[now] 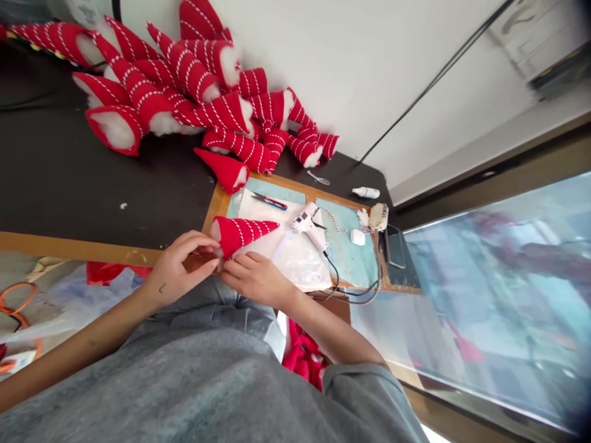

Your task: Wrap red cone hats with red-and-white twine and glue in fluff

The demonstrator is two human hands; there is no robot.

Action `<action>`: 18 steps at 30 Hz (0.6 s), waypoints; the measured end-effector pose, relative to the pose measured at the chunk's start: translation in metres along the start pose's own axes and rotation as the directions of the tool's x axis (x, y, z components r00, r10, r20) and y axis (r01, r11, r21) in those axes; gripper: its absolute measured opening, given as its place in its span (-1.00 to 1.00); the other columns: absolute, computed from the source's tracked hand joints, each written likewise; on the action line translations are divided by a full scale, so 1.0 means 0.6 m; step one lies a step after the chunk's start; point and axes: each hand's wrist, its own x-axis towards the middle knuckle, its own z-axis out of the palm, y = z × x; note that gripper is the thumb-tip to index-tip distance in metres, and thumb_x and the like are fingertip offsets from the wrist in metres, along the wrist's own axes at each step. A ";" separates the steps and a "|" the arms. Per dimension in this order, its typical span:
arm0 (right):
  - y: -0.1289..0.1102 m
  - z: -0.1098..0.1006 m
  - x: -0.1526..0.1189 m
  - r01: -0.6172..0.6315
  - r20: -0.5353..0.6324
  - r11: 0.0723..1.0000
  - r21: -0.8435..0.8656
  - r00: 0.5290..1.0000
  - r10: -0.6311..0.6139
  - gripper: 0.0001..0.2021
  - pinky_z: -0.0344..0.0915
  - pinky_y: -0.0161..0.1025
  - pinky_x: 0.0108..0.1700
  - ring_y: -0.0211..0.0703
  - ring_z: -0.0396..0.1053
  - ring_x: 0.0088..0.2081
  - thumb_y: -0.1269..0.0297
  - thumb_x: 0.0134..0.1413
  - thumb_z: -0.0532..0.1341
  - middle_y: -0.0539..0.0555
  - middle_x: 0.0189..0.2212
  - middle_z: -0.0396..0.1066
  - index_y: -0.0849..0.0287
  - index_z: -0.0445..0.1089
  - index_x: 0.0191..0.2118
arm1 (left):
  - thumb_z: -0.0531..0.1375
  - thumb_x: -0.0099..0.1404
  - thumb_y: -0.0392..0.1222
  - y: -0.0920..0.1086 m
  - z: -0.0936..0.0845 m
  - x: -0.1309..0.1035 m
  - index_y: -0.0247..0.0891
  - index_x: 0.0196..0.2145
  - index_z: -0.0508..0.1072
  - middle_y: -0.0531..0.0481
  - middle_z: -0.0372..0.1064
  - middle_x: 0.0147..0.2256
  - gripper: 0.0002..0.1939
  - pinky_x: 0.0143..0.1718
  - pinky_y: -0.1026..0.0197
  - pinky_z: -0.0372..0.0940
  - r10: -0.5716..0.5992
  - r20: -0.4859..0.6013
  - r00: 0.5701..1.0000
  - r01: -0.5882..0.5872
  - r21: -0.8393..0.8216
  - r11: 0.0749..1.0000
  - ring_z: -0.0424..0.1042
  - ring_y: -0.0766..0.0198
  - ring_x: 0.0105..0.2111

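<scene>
A stuffed red felt cone [242, 232] lies on its side at the table's front edge, its tip to the right. White and red cord winds around it, and white stuffing shows at its wide end. My left hand [178, 267] pinches at that open end with thumb and fingers. From the right, my right hand [258, 277] has its curled fingers on the cone's lower rim; its fingertips are partly hidden. A white glue gun [308, 221] rests on a white sheet [300, 261] to the right. Thread snips [270, 201] lie just behind the cone.
Several stuffed red cones [189, 67] are piled along the wall, with a plain one [226, 169] nearer. A spoon [318, 178], a small white bottle [366, 192] and a phone [394, 246] lie right. A black cable [335, 271] hangs near the front edge.
</scene>
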 end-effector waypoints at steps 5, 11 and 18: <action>-0.005 0.002 -0.004 -0.031 -0.002 0.999 0.010 1.000 0.031 -0.75 0.32 -0.19 -0.22 -0.09 0.41 -0.16 0.38 0.60 0.03 0.10 -0.19 0.53 0.19 0.47 -0.05 | 0.35 0.28 -0.03 0.018 0.026 0.019 -0.19 -0.24 0.51 0.03 0.42 -0.29 -0.79 -0.21 0.14 0.39 -0.167 -0.102 0.981 0.164 -0.038 0.986 0.43 0.19 -0.30; 0.009 -0.004 -0.003 -0.010 0.079 0.999 0.051 0.997 0.006 -0.80 0.38 -0.21 -0.19 -0.11 0.44 -0.19 0.45 0.55 0.08 0.09 -0.22 0.50 0.20 0.45 -0.06 | 0.30 0.26 0.00 0.021 0.032 0.048 -0.14 -0.33 0.50 0.03 0.41 -0.32 -0.82 -0.31 0.17 0.38 -0.217 -0.140 0.966 0.209 -0.070 0.975 0.42 0.20 -0.35; 0.029 0.007 -0.004 -0.154 -0.018 0.895 0.418 0.984 0.177 -0.82 0.47 -0.14 0.03 -0.04 0.50 0.01 0.36 0.56 0.09 0.19 -0.03 0.54 0.17 0.45 -0.04 | 0.26 0.28 -0.03 -0.002 0.016 0.066 -0.12 -0.27 0.49 0.01 0.51 -0.21 -0.85 -0.16 0.13 0.38 -0.185 -0.176 0.967 0.177 -0.061 0.982 0.47 0.16 -0.28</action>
